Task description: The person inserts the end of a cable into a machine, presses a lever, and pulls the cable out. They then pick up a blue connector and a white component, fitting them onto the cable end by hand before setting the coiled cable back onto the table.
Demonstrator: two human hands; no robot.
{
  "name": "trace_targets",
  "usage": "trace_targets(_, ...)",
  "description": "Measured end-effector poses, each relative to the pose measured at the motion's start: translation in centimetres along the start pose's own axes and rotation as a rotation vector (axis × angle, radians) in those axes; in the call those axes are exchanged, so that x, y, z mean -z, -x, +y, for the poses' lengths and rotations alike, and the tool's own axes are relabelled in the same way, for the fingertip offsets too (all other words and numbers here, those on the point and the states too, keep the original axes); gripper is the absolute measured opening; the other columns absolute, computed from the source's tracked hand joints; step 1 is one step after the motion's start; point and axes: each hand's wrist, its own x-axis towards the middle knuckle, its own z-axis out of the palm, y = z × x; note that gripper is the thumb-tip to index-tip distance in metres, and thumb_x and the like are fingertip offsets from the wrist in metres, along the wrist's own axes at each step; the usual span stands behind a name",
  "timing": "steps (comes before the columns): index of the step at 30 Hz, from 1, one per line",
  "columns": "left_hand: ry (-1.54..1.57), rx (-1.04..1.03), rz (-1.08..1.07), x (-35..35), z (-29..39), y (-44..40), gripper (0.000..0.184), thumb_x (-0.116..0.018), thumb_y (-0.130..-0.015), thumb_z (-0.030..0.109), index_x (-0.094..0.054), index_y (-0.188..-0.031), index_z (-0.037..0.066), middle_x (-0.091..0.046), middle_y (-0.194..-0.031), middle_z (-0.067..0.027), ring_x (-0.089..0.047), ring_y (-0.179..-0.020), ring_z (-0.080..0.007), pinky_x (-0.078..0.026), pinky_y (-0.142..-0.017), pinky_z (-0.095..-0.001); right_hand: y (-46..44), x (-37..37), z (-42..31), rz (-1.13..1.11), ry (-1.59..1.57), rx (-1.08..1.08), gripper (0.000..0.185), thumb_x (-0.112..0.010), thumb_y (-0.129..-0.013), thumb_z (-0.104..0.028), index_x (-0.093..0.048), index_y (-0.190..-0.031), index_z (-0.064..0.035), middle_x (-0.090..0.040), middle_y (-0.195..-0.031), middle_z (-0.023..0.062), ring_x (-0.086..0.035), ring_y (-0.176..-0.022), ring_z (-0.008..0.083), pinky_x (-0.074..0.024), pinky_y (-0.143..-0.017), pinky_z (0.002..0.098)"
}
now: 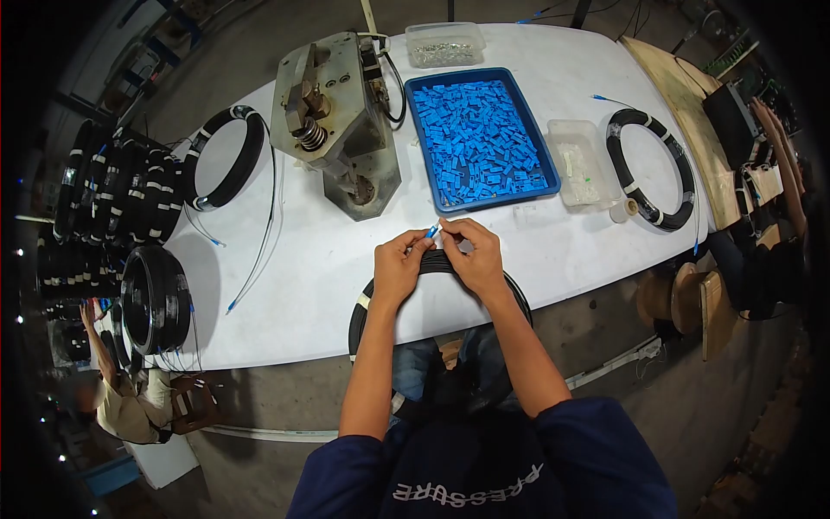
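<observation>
My left hand [399, 266] pinches a small blue connector [431, 232] with a whitish tip, just beyond the table's near edge area. Close beside it on the right, my right hand [471, 253] has its thumb and finger pressed together at the connector's tip; what lies between them is too small to make out. Beneath both hands a black cable coil [439, 262] rests at the table edge and over the lap. Past the hands stands a blue tray [553, 188] full of small blue parts.
A metal press [333, 104] stands left of the tray. Clear bins [445, 45] [584, 164] sit behind and right of it. Cable coils lie at right [618, 143] and left [251, 164]. A co-worker [130, 411] is at lower left; another person's arms [782, 164] show at right.
</observation>
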Motion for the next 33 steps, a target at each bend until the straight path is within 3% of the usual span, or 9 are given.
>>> trace_targets(25,-0.023,-0.037,0.021,-0.01,-0.35,-0.01,0.019,-0.065,-0.094,0.006,-0.072,-0.107,-0.004,-0.073,-0.082,-0.0071,-0.064,-0.074,-0.0079,-0.049,-0.070,-0.0229,0.06,0.03,0.56,-0.044,-0.014,-0.017,0.016,-0.064,-0.085,0.002,-0.068,-0.100,0.0053,-0.071,-0.094,0.0157,-0.070,-0.081,0.0228,-0.0544,-0.071,0.0303)
trace_targets(33,-0.027,-0.014,0.024,0.06,0.31,0.17,0.020,-0.066,-0.093,0.008,-0.072,-0.108,-0.004,-0.073,-0.082,-0.0072,-0.064,-0.074,-0.0084,-0.050,-0.070,-0.0234,0.09,-0.13,0.59,-0.049,0.002,0.019,0.015,-0.064,-0.085,0.002,-0.068,-0.099,0.0053,-0.068,-0.086,0.0141,-0.067,-0.075,0.0216,-0.0518,-0.067,0.0306)
